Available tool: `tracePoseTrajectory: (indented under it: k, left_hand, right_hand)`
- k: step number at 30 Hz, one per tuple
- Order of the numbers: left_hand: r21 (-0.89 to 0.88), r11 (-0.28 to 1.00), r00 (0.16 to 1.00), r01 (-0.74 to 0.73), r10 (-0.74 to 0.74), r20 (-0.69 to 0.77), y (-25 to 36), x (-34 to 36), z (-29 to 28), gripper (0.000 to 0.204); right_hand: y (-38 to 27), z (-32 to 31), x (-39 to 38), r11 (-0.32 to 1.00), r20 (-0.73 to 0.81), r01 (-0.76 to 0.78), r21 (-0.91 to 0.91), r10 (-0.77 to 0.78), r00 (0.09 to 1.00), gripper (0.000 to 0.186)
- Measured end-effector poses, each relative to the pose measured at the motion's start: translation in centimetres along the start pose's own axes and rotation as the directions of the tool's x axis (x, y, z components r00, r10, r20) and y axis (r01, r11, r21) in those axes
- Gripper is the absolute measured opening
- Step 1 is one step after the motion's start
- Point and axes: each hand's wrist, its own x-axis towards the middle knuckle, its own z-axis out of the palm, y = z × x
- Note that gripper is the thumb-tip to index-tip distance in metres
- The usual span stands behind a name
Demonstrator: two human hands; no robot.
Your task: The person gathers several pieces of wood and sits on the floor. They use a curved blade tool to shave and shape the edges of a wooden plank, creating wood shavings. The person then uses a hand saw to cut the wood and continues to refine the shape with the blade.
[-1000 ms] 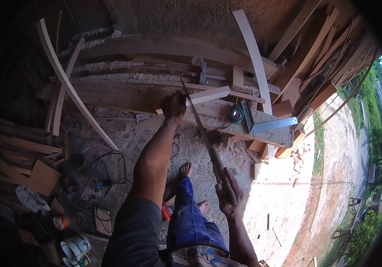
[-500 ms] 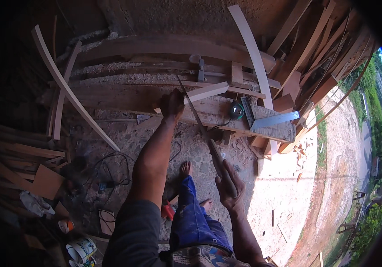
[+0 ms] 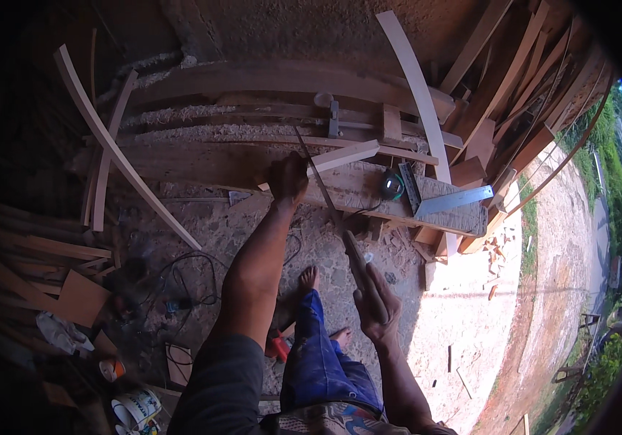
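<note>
My right hand (image 3: pixel 379 306) is wrapped round the wooden handle of a handsaw (image 3: pixel 327 194). The saw's narrow blade slants up and to the left, and it crosses a short pale wood strip (image 3: pixel 347 154) right beside my left hand. That strip lies at an angle on a thick plank bench (image 3: pixel 206 161). My left hand (image 3: pixel 287 178) is closed over the strip's left part, pressing it on the bench; its fingers are partly in shadow. To the right on the bench are a round tape measure (image 3: pixel 392 185) and a try square (image 3: pixel 456 201) with a metal blade.
A long pale strip (image 3: pixel 416 80) leans across the bench's right part, another (image 3: pixel 126 163) at the left. Boards (image 3: pixel 521 94) are stacked at the far right. Cables (image 3: pixel 180 268), a red tool (image 3: pixel 278 346) and a white bucket (image 3: pixel 137 409) are on the floor.
The whole view has shifted slightly, so everything sits a little lower and further right. Both hands keep their holds, and the saw stays at the strip with little visible movement.
</note>
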Motion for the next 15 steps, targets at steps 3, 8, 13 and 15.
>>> tracePoseTrajectory:
  k: [3,8,13,15]
  left_hand:
    - [0.153,0.982,0.993,-0.115,0.117,-0.004,0.1,0.1,-0.3,0.022]
    - [-0.046,0.994,0.995,0.096,-0.096,-0.015,0.4,-0.1,0.1,0.016]
    - [0.043,0.997,0.994,-0.060,0.063,-0.084,-0.1,-0.3,0.7,0.011]
    - [0.136,0.984,0.992,-0.112,0.120,-0.050,-0.3,-0.3,0.5,0.014]
  right_hand:
    - [1.3,4.8,8.5,0.989,-0.004,0.121,0.084,-0.121,0.993,0.050]
    - [2.3,1.0,-0.7,0.980,-0.019,0.159,-0.119,-0.162,0.987,0.050]
    - [1.4,-1.9,-6.3,0.991,0.008,0.076,-0.109,-0.076,0.997,0.050]
    - [2.4,1.6,-0.3,0.998,0.011,-0.030,0.053,0.029,1.000,0.050]
